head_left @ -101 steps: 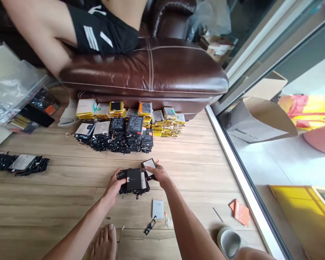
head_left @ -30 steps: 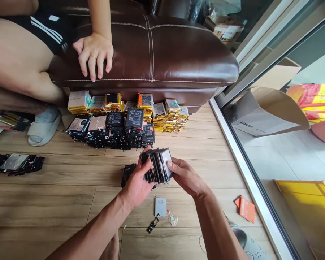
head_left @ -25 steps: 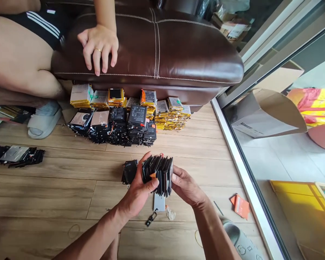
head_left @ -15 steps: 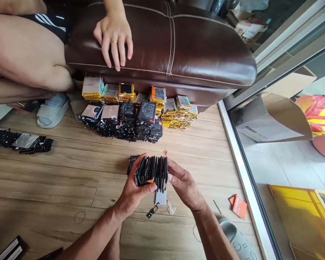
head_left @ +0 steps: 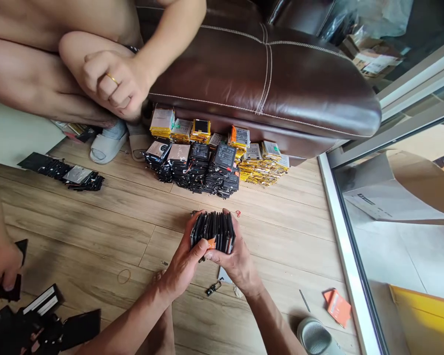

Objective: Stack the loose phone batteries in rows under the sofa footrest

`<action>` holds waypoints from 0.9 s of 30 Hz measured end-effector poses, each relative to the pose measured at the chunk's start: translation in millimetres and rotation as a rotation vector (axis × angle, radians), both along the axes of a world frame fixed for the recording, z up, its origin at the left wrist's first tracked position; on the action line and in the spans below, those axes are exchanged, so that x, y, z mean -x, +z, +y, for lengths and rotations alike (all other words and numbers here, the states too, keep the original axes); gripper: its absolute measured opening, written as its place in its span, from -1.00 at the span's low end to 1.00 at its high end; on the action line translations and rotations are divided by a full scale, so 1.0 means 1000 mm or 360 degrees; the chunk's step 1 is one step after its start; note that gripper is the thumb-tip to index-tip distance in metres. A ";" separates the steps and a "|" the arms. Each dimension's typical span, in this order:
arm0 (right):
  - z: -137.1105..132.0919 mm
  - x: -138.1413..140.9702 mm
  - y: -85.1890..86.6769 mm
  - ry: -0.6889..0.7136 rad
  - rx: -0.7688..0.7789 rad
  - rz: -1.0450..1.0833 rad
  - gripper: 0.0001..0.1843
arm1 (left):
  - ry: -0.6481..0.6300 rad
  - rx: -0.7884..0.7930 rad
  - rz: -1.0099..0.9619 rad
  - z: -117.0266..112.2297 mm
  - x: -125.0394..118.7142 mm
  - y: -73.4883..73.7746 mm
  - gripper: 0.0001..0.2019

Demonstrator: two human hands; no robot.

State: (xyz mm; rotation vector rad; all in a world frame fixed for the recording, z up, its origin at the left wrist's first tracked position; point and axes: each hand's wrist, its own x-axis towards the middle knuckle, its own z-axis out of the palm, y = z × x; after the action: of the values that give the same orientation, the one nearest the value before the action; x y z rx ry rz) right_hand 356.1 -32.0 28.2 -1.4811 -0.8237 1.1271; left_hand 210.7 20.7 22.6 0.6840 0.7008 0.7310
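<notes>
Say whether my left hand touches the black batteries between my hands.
Touching. In the head view, your left hand grips the black batteries, thumb across their edges.

L hand: clasps one side of blk pack stack w/ orange tab.
R hand: clasps opp. side.
Floor: blk piles in front of yellow piles, both nr brown sofa.
Other person's hand: holds dark flat piece, lower left.

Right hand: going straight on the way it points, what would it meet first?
The right hand would first meet the held bundle of flat packs, which it touches, with the left hand on the other side. Beyond, probably the black stacks by the sofa; depth is unclear.
</notes>
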 end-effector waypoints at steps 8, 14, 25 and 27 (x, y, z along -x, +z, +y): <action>0.005 0.010 0.015 -0.0033 0.0224 -0.0288 0.07 | 0.0100 0.0047 0.0033 -0.001 0.007 0.002 -0.37; 0.002 -0.001 0.002 -0.0125 0.0149 -0.0185 0.09 | 0.0072 0.0268 0.0070 0.004 0.006 0.009 -0.26; -0.003 0.033 0.006 -0.0223 0.0246 -0.0040 0.18 | 0.0251 0.0184 0.0136 0.005 0.002 -0.003 -0.38; -0.009 0.032 0.012 -0.0176 0.0289 -0.0077 0.08 | 0.0260 0.0197 0.0068 0.006 0.002 -0.003 -0.46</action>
State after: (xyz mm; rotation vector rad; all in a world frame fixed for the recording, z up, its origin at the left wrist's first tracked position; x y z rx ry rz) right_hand 324.0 -41.2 40.0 -1.6889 -0.6773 1.1098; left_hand 208.6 27.1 19.1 0.5348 0.8410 0.8169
